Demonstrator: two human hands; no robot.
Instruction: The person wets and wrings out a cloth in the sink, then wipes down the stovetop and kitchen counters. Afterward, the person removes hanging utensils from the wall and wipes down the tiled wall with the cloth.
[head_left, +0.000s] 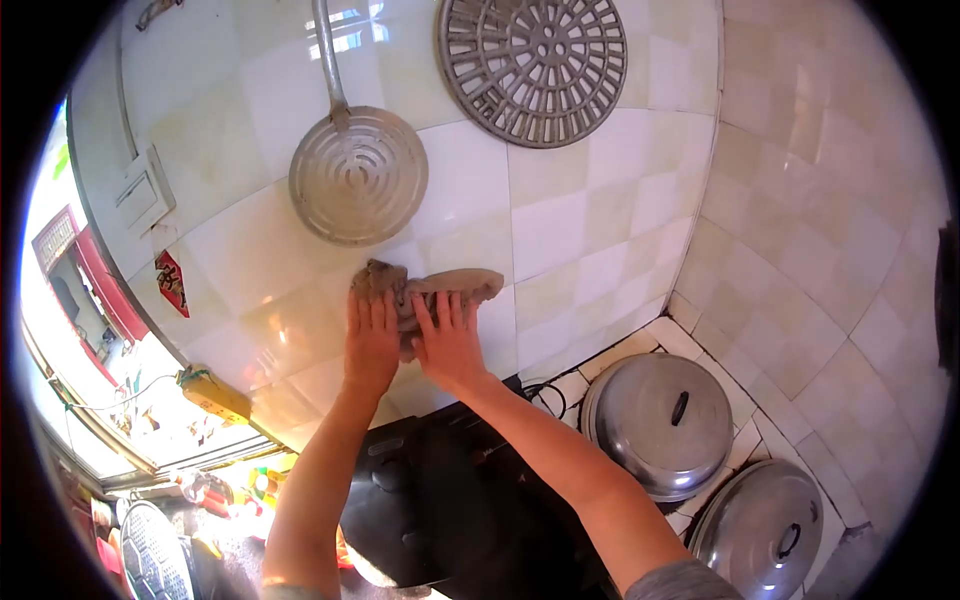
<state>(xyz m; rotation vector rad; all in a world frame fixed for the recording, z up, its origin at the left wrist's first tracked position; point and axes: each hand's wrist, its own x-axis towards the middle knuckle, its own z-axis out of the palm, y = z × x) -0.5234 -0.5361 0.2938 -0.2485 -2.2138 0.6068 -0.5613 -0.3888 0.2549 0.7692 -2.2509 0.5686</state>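
A crumpled brown cloth [455,284] lies against the tiled wall [460,180] under a hanging round slotted ladle [358,176]. My left hand [371,340] presses the left part of the cloth, its fingers stretched upward and flat. Just to the right, my right hand [450,345] rests on the cloth with its fingers spread out over it. Both palms face the wall, and part of the cloth is hidden beneath them.
Above hangs a round metal grate [533,65]. Two metal lids [665,420] [765,530] stand at the lower right by the corner. Below my arms is a black appliance [450,500]. A yellow box [214,396] and a bright window are at the left.
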